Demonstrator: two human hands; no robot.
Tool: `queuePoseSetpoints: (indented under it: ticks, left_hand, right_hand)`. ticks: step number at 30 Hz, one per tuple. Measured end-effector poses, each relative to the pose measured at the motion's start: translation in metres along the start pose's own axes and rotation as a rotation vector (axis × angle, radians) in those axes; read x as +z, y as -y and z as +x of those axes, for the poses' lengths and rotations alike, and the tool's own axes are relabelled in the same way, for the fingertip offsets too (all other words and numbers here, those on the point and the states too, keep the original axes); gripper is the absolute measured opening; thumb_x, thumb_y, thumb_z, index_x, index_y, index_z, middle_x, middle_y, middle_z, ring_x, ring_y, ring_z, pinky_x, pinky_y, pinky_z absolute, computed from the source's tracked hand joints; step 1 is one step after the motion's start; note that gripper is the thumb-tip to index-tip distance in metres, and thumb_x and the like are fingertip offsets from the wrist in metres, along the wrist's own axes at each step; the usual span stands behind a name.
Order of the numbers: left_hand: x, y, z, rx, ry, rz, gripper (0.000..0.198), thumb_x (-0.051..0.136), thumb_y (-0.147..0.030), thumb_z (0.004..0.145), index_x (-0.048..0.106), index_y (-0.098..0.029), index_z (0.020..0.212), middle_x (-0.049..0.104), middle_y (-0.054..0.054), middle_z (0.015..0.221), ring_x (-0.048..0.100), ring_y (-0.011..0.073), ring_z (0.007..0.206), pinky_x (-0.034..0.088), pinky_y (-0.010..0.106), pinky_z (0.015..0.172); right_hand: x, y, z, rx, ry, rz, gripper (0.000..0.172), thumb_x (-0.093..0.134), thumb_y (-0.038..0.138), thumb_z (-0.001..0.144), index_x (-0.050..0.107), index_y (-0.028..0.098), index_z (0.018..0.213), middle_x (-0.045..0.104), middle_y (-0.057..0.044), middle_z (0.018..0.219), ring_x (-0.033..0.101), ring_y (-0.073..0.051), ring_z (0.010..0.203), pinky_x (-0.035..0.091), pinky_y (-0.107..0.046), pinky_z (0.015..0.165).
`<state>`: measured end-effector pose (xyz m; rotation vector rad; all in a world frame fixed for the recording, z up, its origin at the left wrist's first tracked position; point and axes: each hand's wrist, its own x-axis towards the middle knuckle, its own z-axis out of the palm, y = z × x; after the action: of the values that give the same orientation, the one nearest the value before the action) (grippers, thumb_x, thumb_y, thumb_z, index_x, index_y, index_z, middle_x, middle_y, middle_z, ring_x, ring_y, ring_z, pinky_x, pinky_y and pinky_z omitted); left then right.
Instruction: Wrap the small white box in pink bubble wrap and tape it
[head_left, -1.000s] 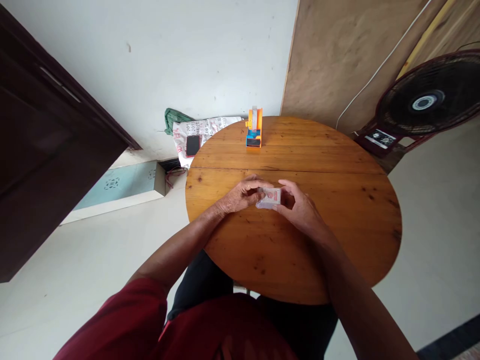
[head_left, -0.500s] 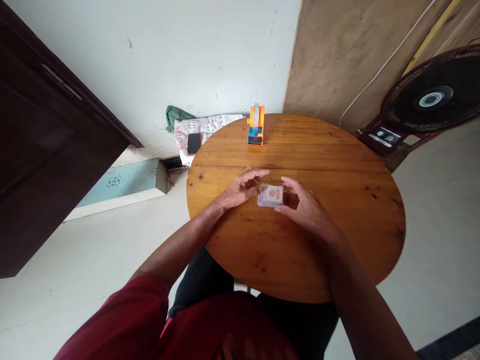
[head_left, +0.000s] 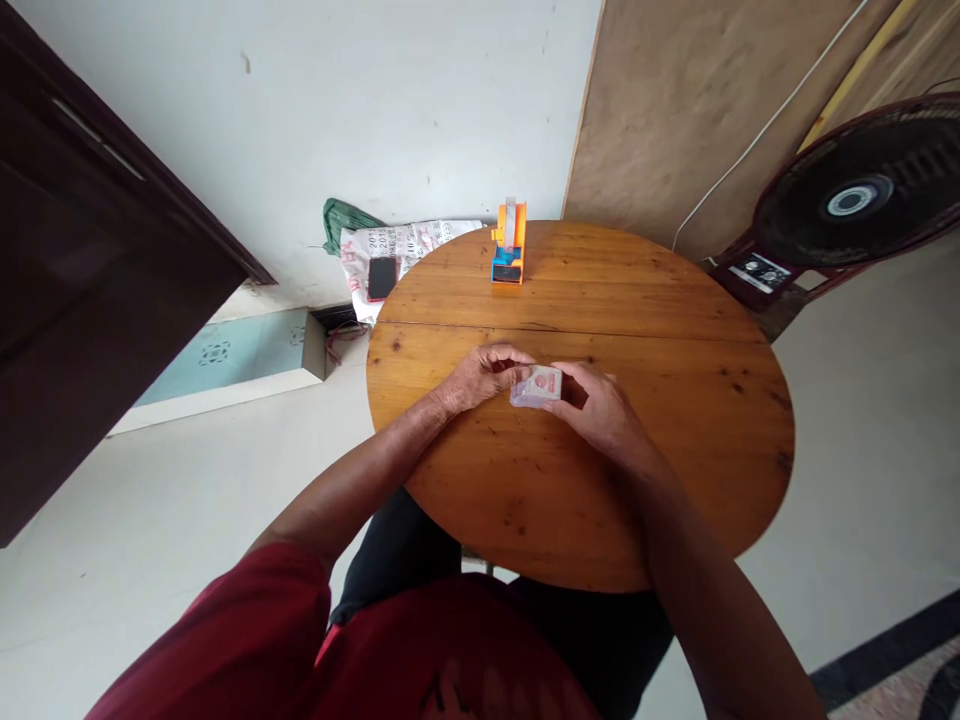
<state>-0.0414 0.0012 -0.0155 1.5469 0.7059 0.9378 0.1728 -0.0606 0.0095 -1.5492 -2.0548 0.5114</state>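
A small white box [head_left: 547, 384] with red print, in what looks like clear plastic wrap, is held over the middle of the round wooden table [head_left: 517, 470]. Loose, shiny plastic shows at its left end. My left hand [head_left: 480, 378] is closed, pinching the box's left end between thumb and fingers. At the right end, my right hand [head_left: 601, 408] grips the box, with the thumb at the near edge and the fingers at the far edge. The box's underside is hidden.
An orange and blue tape dispenser [head_left: 509, 245] stands at the table's far edge. Beyond the left edge, a dark phone [head_left: 382, 278] lies on a printed white sack [head_left: 420, 240] near a green bag [head_left: 346, 226]. A fan [head_left: 855, 200] stands at the right.
My right hand's fingers have closed onto the box's right end. My left fingers have drawn together at its left end. The whole view has shifted slightly.
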Motion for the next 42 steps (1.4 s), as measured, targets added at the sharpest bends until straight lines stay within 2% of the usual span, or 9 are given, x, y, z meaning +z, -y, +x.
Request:
queuePoseSetpoints:
  ticks: [4, 10, 13, 15, 22, 28, 35, 39, 42]
  left_hand:
    - [0.002, 0.002, 0.001, -0.042, 0.005, -0.087, 0.043, 0.082, -0.054, 0.073, 0.073, -0.015, 0.087, 0.07, 0.002, 0.082, 0.063, 0.0108, 0.072, 0.051, 0.024, 0.07]
    - [-0.003, -0.001, 0.001, -0.01, -0.083, -0.033, 0.041, 0.08, -0.052, 0.075, 0.074, -0.017, 0.096, 0.07, 0.003, 0.09, 0.064, 0.0132, 0.08, 0.051, 0.027, 0.079]
    - [-0.007, -0.006, 0.0, 0.07, -0.13, 0.082, 0.034, 0.075, -0.049, 0.081, 0.076, -0.018, 0.096, 0.069, 0.006, 0.098, 0.064, 0.0158, 0.091, 0.049, 0.029, 0.088]
    - [-0.007, -0.009, -0.001, 0.078, -0.084, 0.081, 0.034, 0.075, -0.047, 0.082, 0.076, -0.018, 0.097, 0.069, 0.007, 0.102, 0.063, 0.0167, 0.095, 0.049, 0.03, 0.088]
    - [0.001, -0.013, -0.006, -0.029, 0.07, -0.044, 0.04, 0.077, -0.048, 0.079, 0.073, -0.017, 0.104, 0.067, 0.004, 0.093, 0.059, 0.0108, 0.075, 0.049, 0.024, 0.071]
    - [0.004, -0.018, -0.007, -0.021, 0.095, -0.108, 0.041, 0.076, -0.049, 0.08, 0.072, -0.016, 0.104, 0.067, 0.002, 0.085, 0.059, 0.0101, 0.071, 0.049, 0.024, 0.069]
    - [0.005, -0.013, -0.006, 0.001, 0.068, -0.067, 0.035, 0.075, -0.042, 0.082, 0.072, -0.017, 0.106, 0.068, 0.005, 0.094, 0.061, 0.0119, 0.077, 0.05, 0.026, 0.074]
    - [0.005, -0.008, -0.006, 0.03, -0.015, -0.034, 0.03, 0.074, -0.031, 0.081, 0.071, -0.018, 0.108, 0.065, 0.008, 0.111, 0.061, 0.0126, 0.084, 0.051, 0.025, 0.075]
    - [0.005, -0.005, -0.007, -0.001, -0.082, -0.042, 0.03, 0.074, -0.03, 0.08, 0.071, -0.018, 0.107, 0.062, 0.008, 0.113, 0.061, 0.013, 0.086, 0.051, 0.025, 0.075]
  right_hand:
    - [0.001, -0.001, 0.001, -0.032, -0.007, 0.01, 0.04, 0.068, 0.03, 0.079, 0.066, 0.021, 0.118, 0.072, -0.012, 0.119, 0.067, -0.032, 0.11, 0.048, -0.051, 0.098]
    - [-0.011, 0.006, -0.004, -0.002, 0.016, 0.092, 0.064, 0.07, 0.035, 0.078, 0.053, 0.027, 0.139, 0.059, -0.011, 0.142, 0.056, -0.032, 0.13, 0.043, -0.054, 0.109]
    - [-0.014, 0.008, -0.004, -0.055, -0.059, 0.129, 0.048, 0.068, 0.035, 0.081, 0.061, 0.028, 0.128, 0.06, -0.01, 0.139, 0.056, -0.031, 0.131, 0.042, -0.053, 0.111]
    - [-0.012, 0.008, -0.003, -0.097, -0.095, 0.132, 0.038, 0.068, 0.034, 0.082, 0.065, 0.028, 0.119, 0.063, -0.01, 0.135, 0.058, -0.03, 0.129, 0.043, -0.053, 0.109]
    - [0.001, 0.006, 0.001, -0.163, -0.219, 0.062, 0.015, 0.065, 0.031, 0.087, 0.072, 0.027, 0.1, 0.071, -0.007, 0.119, 0.068, -0.027, 0.111, 0.048, -0.047, 0.1]
    - [0.005, 0.005, 0.006, -0.184, -0.287, 0.077, 0.019, 0.057, 0.033, 0.094, 0.074, 0.027, 0.088, 0.075, -0.006, 0.11, 0.07, -0.024, 0.103, 0.05, -0.044, 0.095]
    - [0.004, 0.013, 0.004, -0.121, -0.258, 0.123, 0.023, 0.052, 0.034, 0.094, 0.072, 0.026, 0.085, 0.074, -0.007, 0.112, 0.069, -0.025, 0.104, 0.05, -0.047, 0.097]
    - [-0.007, 0.014, -0.002, -0.079, -0.213, 0.217, 0.018, 0.058, 0.036, 0.092, 0.07, 0.027, 0.1, 0.07, -0.008, 0.122, 0.066, -0.025, 0.115, 0.049, -0.046, 0.103]
    - [-0.016, 0.011, -0.006, -0.035, -0.031, 0.231, 0.047, 0.068, 0.037, 0.083, 0.059, 0.029, 0.129, 0.06, -0.008, 0.142, 0.056, -0.027, 0.131, 0.045, -0.048, 0.11]
